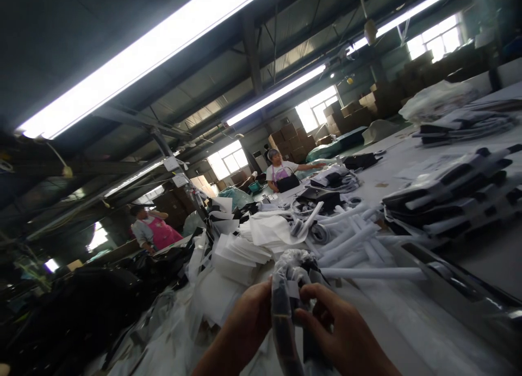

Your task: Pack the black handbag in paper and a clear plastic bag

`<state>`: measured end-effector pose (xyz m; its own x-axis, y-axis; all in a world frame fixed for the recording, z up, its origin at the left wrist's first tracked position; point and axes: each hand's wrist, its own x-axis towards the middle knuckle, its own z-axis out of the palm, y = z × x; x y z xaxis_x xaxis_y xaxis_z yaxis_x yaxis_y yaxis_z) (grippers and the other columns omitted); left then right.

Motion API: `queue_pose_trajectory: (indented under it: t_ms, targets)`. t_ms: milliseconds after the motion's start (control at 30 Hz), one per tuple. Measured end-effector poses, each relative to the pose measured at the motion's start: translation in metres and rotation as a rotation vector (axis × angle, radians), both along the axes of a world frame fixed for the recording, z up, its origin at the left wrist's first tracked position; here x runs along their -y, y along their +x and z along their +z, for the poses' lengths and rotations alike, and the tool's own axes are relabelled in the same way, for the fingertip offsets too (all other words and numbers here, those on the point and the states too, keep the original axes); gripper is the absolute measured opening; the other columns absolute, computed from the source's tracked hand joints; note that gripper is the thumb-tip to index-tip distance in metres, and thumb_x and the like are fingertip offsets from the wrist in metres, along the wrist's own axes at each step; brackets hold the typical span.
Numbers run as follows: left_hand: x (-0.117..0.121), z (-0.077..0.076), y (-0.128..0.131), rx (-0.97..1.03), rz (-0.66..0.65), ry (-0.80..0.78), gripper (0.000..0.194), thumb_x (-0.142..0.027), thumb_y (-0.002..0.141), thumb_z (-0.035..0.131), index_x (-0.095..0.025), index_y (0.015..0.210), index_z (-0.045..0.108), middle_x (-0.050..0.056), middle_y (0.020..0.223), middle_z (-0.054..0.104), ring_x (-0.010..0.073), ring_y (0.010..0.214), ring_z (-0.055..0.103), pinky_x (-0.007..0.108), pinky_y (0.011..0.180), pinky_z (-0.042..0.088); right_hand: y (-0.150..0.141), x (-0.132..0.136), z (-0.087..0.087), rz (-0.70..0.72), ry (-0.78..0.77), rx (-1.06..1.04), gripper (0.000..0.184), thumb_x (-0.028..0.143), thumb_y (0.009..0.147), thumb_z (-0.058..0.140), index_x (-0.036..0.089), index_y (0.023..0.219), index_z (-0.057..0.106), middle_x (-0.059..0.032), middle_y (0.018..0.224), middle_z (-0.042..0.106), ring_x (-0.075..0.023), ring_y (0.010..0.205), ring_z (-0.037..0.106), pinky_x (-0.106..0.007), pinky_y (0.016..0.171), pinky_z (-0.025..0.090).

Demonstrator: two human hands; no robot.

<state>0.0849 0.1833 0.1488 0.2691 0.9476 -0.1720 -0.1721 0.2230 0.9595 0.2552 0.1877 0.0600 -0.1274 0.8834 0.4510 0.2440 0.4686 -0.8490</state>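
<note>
A dark curved strap, wrapped in clear crinkled film, loops up in front of me; it looks like a bag handle. My left hand is closed on its left side. My right hand has curled fingers, with thumb and forefinger pinching the inner right side beside a small white patch. The lower end of the strap runs out of the picture. Just beyond it lie stacked white sheets and long white rolled tubes.
White film and a dark heap fill the left. Right are stacked dark pieces wrapped in white and a shiny dark-edged object. Two people, one in a purple apron, one in a pink apron, are farther back.
</note>
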Motion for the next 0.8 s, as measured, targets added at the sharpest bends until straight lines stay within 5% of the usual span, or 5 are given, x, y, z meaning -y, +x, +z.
queue_pose_trajectory:
  t_ms: [233, 667, 800]
  targets:
    - [0.005, -0.006, -0.009, -0.024, -0.036, 0.055, 0.051, -0.055, 0.089, 0.066, -0.007, 0.102, 0.074, 0.009, 0.082, 0.070, 0.0111, 0.069, 0.059, 0.020, 0.065, 0.045, -0.003, -0.001, 0.011, 0.029, 0.071, 0.043, 0.016, 0.038, 0.090, 0.060, 0.025, 0.097, 0.067, -0.0009, 0.085, 0.069, -0.0160, 0.065, 0.063, -0.027, 0.062, 0.050]
    - [0.008, -0.016, -0.008, -0.010, 0.055, 0.042, 0.033, -0.042, 0.083, 0.077, -0.011, 0.095, 0.072, 0.003, 0.078, 0.067, 0.0079, 0.067, 0.058, 0.018, 0.064, 0.043, -0.009, 0.001, 0.025, 0.097, 0.052, 0.031, 0.010, 0.024, 0.085, 0.063, 0.025, 0.094, 0.068, -0.0001, 0.087, 0.070, -0.0166, 0.074, 0.066, -0.025, 0.069, 0.049]
    - [0.009, -0.014, -0.004, -0.007, 0.119, 0.095, 0.035, -0.041, 0.079, 0.081, -0.012, 0.096, 0.073, 0.006, 0.083, 0.072, 0.0113, 0.072, 0.064, 0.020, 0.070, 0.048, 0.003, -0.002, 0.014, 0.140, 0.047, -0.054, 0.017, 0.031, 0.089, 0.061, 0.027, 0.102, 0.072, -0.0014, 0.096, 0.072, -0.0177, 0.082, 0.068, -0.027, 0.077, 0.052]
